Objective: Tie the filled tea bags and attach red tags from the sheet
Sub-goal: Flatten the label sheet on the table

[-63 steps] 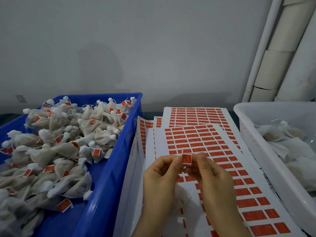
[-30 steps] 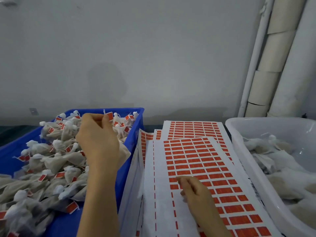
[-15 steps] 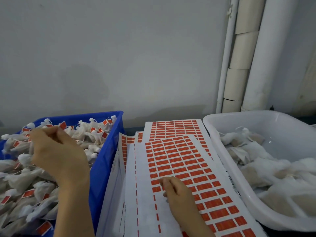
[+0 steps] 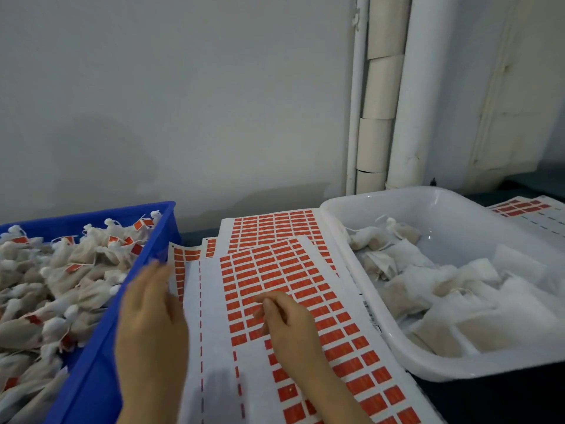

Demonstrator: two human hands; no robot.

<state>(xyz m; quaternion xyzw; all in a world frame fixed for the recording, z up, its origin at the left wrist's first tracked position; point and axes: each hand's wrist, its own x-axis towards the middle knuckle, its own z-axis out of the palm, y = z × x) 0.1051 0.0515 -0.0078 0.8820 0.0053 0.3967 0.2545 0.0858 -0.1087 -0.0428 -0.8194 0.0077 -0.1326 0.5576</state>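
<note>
- Compared with half a second earlier, the left hand (image 4: pixel 152 313) has left the pile in the blue crate (image 4: pixel 101 374) and now hangs over the crate's right rim, at about 7 o'clock in the view. Its fingers are straight and relaxed, and it holds nothing.
- The right hand (image 4: pixel 289 324) has stayed on the top tag sheet (image 4: pixel 305 301), at about 6 o'clock. Its fingers are loosely curled, fingertips on the rows of red tags (image 4: pixel 275 267); I cannot tell whether it pinches a tag.
- The head view has swung further right, so more of the white tub (image 4: pixel 440 367) shows.
- The tag sheet is white paper printed with a grid of small red rectangles. Its lower left part is bare white. It lies on a fanned stack of similar sheets between crate and tub, in the centre of the view.
- Finished tea bags (image 4: pixel 61 280), off-white pouches tied at the neck with red tags on strings, fill the blue crate at 9 o'clock.
- Filled tea bags without tags (image 4: pixel 458 304) lie in the white tub at 3 o'clock.
- Another tag sheet (image 4: pixel 522 208) shows beyond the tub, at 2 o'clock.
- All rests on a dark bench (image 4: pixel 495 402) against a grey wall (image 4: pixel 183 102). White pipes (image 4: pixel 403 87) run up the wall at 1 o'clock.
</note>
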